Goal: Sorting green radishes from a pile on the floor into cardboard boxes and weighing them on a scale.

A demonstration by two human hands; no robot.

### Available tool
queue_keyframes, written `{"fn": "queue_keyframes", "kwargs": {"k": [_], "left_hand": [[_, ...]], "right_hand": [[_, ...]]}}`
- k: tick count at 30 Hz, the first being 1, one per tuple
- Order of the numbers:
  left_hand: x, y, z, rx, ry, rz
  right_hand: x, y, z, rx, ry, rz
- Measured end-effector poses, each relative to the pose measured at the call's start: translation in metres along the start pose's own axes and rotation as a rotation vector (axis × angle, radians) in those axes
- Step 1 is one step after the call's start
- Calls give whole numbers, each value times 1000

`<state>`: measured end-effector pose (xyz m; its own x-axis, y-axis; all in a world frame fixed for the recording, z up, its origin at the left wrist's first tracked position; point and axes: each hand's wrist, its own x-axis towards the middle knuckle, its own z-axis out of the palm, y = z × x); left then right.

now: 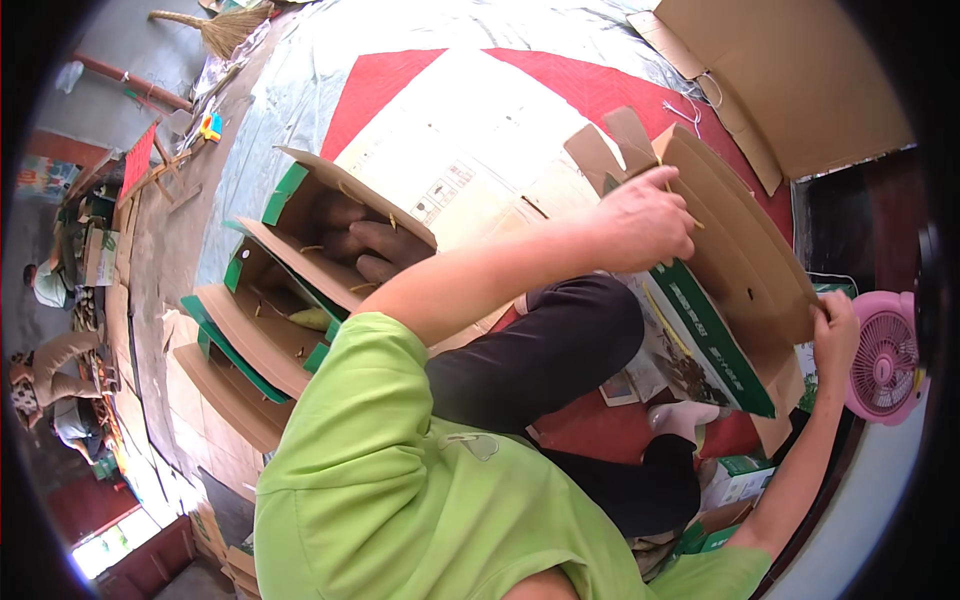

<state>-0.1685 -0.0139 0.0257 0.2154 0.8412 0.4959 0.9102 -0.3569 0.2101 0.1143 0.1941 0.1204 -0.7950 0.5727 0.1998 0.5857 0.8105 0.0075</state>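
A tilted cardboard box (735, 275) with a green and white printed side is between my two hands. My left hand (645, 220) is closed on its upper left edge, beside an upright flap (628, 140). My right hand (835, 340) pinches the box's edge at the far right. Bare brown cardboard shows inside. Left of my knee stand open green-edged boxes (265, 235) in a row. Several thick brown root vegetables (370, 240) lie in the farthest one. A yellowish-green root (310, 318) shows in the box nearer me.
A pink fan (886, 355) stands close to my right forearm. Flattened white cardboard (470, 150) covers red sheeting (385, 95) ahead. A large brown carton (790, 80) is at the far right. A broom (225, 28) lies far left; other people (60, 370) are at the left edge.
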Motion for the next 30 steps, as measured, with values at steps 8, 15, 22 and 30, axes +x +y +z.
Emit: {"fn": "queue_keyframes", "kwargs": {"k": [8,15,22,30], "left_hand": [[-79,-59,-85,287,-41,-140],[-182,-113,-132,425,-109,-289],[-280,-141,-161,585,-378,-513],[-320,-137,-169,614,-354,-828]], "right_hand": [[93,-110,9,106,16,-155],[146,-222,88,170,112,-344],[159,-346,188,230,-200,-219],[157,-385,198,450,-226,-297]]}}
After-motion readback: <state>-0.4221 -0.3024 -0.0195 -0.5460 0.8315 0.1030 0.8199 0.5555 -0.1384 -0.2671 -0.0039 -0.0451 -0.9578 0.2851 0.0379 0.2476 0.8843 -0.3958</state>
